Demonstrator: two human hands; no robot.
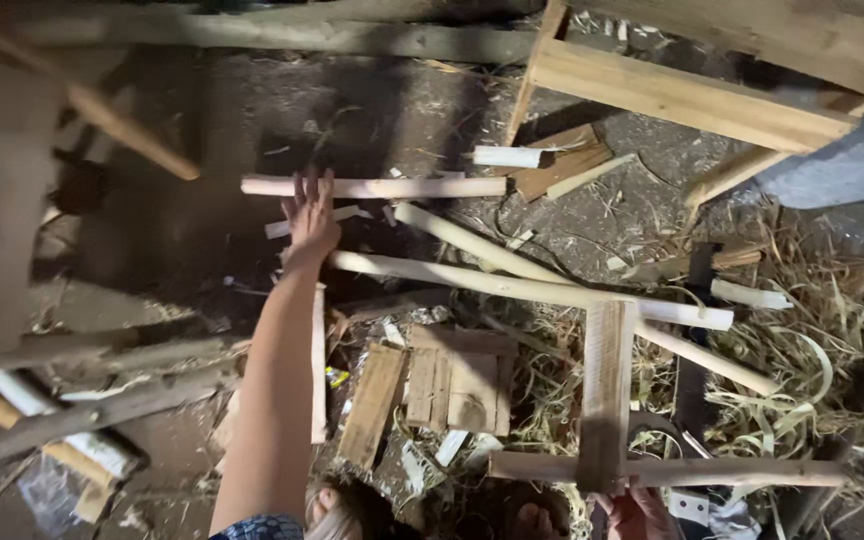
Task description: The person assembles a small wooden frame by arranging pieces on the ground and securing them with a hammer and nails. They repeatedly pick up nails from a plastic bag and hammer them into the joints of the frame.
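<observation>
**Kid:** What is the left hand (310,215) doing?

**Helper:** The arm is stretched far out. The fingers are spread wide and lie on a short peeled stick (372,187) on the dirt floor (392,110). The hand is not closed around it. It just touches the stick near its left end.

**Kid:** Where is that stick?

**Helper:** It lies flat and level, at the far end of the mess of wood.

**Kid:** What is next to the stick?

**Helper:** Just past its right end sits a little white piece of wood (509,156), and beside that a flat brown scrap (564,160). On the near side of the stick two long peeled poles (512,285) slant down to the right.

**Kid:** And the right hand (637,512)?

**Helper:** It is far from the stick, at the bottom edge of the view. It is wrapped around the bottom of a wooden cross frame (607,400). I only see part of the hand, so I cannot tell how tight the hold is.

**Kid:** What else is there?

**Helper:** Closer than the stick lie small flat boards (452,380). Far to the right of it is a heap of straw and shavings (812,360). Beyond the stick on the right stands a pale wooden frame (687,95).
</observation>
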